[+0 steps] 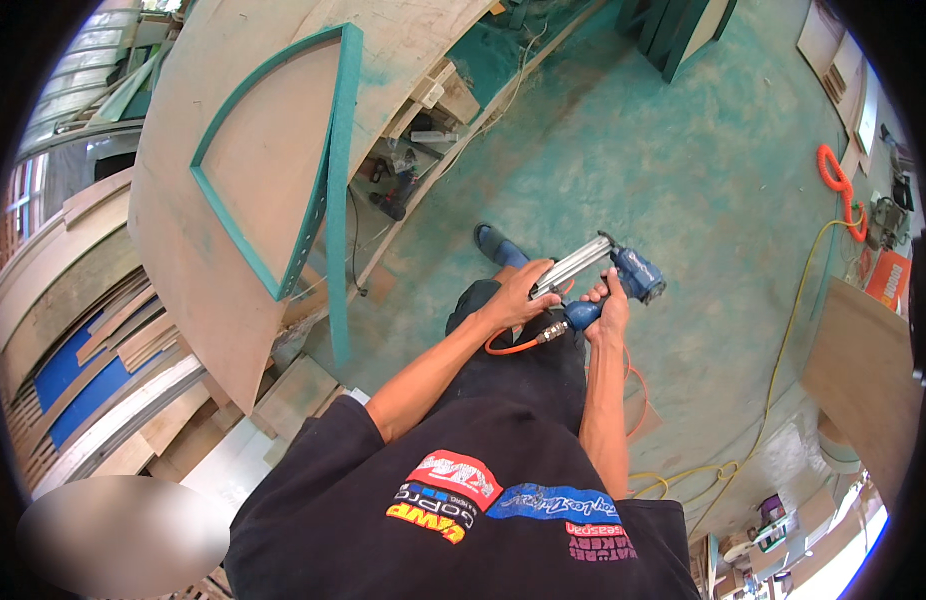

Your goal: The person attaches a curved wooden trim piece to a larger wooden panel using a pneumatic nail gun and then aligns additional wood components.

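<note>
A blue air nail gun (638, 274) is held out in front of my body, above the floor. My right hand (610, 308) is closed round its blue handle. My left hand (523, 292) grips the rear end of the silver magazine (575, 264). At the bottom of the handle a metal coupling (553, 331) joins an orange air hose (511, 350), which loops away beneath my arms. On the workbench (403, 40) to the left lies a green curved frame (208, 130), with a straight green strip (339, 250) along its right side, jutting past the bench edge.
Under the bench a drill (391, 203) lies among wood offcuts (453, 95). Stacked boards (73, 260) fill the far left. A yellow hose (783, 345) runs across the green floor (723, 150) on the right, near a coiled red hose (833, 172) and a leaning panel (863, 350).
</note>
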Tool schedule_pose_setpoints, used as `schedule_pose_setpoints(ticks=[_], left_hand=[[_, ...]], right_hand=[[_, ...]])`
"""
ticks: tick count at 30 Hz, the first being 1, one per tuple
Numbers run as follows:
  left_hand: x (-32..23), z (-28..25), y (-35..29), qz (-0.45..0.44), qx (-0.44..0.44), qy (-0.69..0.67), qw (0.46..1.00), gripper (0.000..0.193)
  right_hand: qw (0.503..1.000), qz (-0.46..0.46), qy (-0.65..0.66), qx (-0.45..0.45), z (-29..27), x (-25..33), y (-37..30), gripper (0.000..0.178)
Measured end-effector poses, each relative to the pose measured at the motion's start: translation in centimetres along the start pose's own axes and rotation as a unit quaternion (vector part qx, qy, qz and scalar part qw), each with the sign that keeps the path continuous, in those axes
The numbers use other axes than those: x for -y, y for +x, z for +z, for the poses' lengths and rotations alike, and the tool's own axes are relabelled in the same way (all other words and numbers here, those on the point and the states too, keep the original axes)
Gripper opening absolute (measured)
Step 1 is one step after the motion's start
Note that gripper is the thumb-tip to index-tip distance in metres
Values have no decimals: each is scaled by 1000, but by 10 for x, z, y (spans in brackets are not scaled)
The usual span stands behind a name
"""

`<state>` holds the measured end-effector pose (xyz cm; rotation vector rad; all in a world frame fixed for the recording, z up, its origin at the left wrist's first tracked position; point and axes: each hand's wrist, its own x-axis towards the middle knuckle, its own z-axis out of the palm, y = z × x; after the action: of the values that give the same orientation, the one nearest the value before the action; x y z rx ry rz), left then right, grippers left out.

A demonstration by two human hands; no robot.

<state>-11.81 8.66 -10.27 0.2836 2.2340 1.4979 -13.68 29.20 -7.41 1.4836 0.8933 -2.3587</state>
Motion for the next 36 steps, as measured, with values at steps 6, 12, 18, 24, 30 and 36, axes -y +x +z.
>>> schedule_pose_setpoints(ticks=[6, 12, 18, 24, 30, 36], left_hand=[[-2, 4, 7, 51, -23, 50, 997, 99], [39, 27, 14, -154, -88, 104, 979, 72], [131, -19, -17, -258, -138, 118, 949, 45], [251, -82, 29, -267, -293, 22, 918, 35], [416, -152, 180, -306, -364, 232, 849, 28], [442, -164, 282, -428, -302, 344, 779, 44]], right_hand=[[996, 30, 76, 22, -36, -8, 33, 23], [996, 31, 76, -23, -46, -25, 90, 20], [993, -57, 42, -97, -46, -47, 163, 20], [975, -133, 63, -166, -55, -59, 227, 21], [967, -148, 49, -201, -75, -68, 273, 22], [969, -113, 82, -203, -132, -84, 317, 20]])
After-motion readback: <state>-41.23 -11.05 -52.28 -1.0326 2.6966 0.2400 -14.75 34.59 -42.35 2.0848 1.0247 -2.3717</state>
